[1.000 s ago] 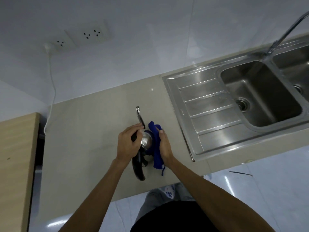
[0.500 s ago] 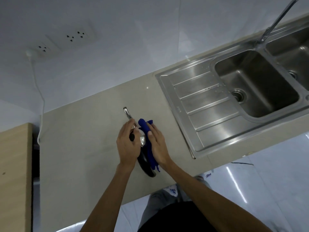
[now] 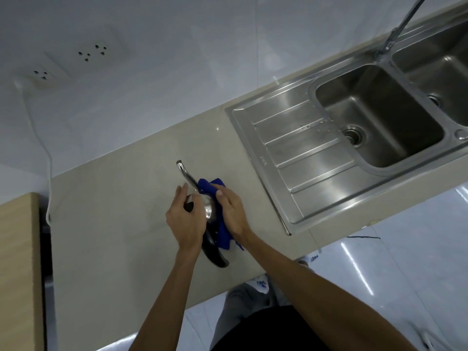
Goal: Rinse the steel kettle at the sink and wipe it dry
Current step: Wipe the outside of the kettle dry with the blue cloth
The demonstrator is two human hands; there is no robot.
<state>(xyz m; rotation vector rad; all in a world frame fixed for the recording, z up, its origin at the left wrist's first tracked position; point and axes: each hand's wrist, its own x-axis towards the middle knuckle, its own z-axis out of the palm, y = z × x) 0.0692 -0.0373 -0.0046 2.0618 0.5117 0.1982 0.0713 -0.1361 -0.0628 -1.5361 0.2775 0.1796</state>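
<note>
The steel kettle (image 3: 208, 210) stands on the beige counter (image 3: 114, 224), its thin spout pointing away from me and its black handle curving toward me. My left hand (image 3: 186, 220) holds the kettle's left side and lid. My right hand (image 3: 231, 211) presses a blue cloth (image 3: 222, 235) against the kettle's right side. Most of the kettle's body is hidden between my hands.
A steel double sink (image 3: 374, 115) with a ribbed drainboard (image 3: 298, 148) and a tall faucet (image 3: 402, 24) lies to the right. Wall sockets (image 3: 92, 51) and a white cable (image 3: 43, 148) are at the left. A wooden surface (image 3: 17, 269) adjoins the counter's left end.
My right hand with the blue cloth has slid up along the kettle's right side. The left hand keeps its hold. My view has shifted slightly.
</note>
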